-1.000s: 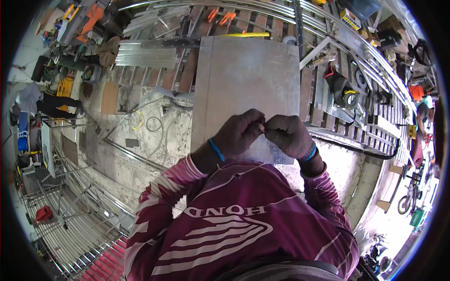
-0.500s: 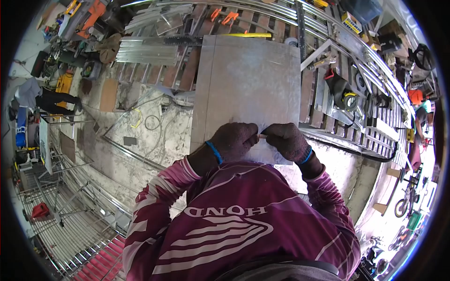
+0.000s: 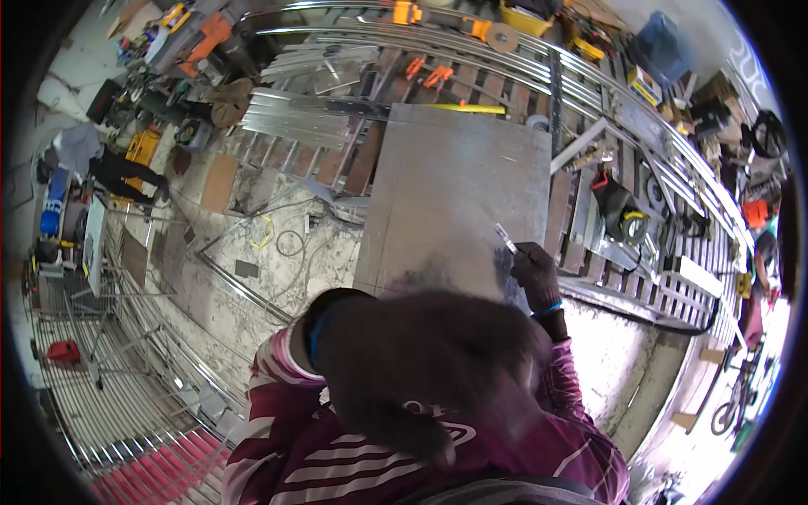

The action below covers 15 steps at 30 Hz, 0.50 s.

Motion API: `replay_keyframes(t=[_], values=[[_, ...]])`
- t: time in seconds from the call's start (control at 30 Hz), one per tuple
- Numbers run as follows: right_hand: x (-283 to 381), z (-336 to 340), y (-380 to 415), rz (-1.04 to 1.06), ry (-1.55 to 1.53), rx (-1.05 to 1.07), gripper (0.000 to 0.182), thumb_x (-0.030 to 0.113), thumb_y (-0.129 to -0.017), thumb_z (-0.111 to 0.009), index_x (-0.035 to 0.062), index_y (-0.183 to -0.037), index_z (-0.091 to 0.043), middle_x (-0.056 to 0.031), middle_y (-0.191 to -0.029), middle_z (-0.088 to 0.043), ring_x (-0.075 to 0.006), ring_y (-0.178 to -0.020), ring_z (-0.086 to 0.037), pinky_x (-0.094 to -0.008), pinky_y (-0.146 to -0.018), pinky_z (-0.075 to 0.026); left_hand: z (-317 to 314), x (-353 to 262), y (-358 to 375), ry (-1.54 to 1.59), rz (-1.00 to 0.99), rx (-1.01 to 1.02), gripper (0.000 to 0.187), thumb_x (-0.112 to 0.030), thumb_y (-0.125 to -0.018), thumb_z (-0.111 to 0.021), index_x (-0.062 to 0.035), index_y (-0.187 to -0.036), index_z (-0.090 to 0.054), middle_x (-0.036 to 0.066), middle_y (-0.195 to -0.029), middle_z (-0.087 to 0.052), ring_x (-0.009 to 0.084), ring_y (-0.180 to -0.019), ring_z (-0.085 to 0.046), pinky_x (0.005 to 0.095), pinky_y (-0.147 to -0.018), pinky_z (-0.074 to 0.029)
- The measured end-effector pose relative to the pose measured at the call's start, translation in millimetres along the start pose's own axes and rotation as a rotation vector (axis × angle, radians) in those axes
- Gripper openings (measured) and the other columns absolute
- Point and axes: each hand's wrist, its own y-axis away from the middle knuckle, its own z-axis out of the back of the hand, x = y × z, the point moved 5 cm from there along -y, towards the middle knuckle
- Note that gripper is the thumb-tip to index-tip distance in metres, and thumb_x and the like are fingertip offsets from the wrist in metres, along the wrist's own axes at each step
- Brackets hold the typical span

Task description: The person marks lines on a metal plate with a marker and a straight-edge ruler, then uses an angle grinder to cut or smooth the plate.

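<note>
My right hand (image 3: 535, 273), in a dark glove, holds a slim pen-like tool (image 3: 505, 238) with a pale, marked barrel. The tool points up and to the left above the lower right part of a grey metal sheet (image 3: 459, 177). Large and blurred, my left hand (image 3: 421, 362) is raised close to the camera in front of the maroon shirt. Motion smears its gloved fingers, so whether they hold anything cannot be told. It hides the sheet's near edge.
A slatted workbench (image 3: 358, 156) bears metal strips, orange clamps (image 3: 438, 77), a yellow bar (image 3: 467, 108) and long metal tubes. An angle grinder (image 3: 477, 29) lies at the far edge. Another person's dark-clad legs (image 3: 126, 175) are at the left. A metal rack stands lower left.
My hands have come apart. The left has risen toward the camera; the right has moved slightly right and down, with the pen-like tool now visible. The whole view has shifted.
</note>
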Motion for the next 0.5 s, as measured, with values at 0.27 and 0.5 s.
replay_keyframes(t=[0.27,0.5], values=[[12,-25,7,0.046,-0.013,0.075,0.015,0.011,-0.096,-0.060,0.0033,-0.104,-0.070,0.0049,-0.076,-0.056,-0.0046,-0.066,-0.048,-0.0237,-0.057,-0.041,-29,-27,-33,0.455,-0.168,0.069,0.036,-0.031,-0.101,-0.062,0.0023,-0.111,-0.069,0.016,-0.088,-0.059,0.0324,-0.071,-0.055,0.0477,-0.064,-0.045],[-43,4,3,0.051,-0.418,-0.072,0.018,0.008,-0.095,-0.063,0.0009,-0.110,-0.068,0.0041,-0.081,-0.057,-0.0051,-0.072,-0.052,-0.0224,-0.062,-0.044,-11,-39,25,0.112,-0.186,0.258,0.035,-0.040,-0.097,-0.062,-0.0066,-0.104,-0.066,0.014,-0.104,-0.064,0.0354,-0.094,-0.063,0.0484,-0.089,-0.049]])
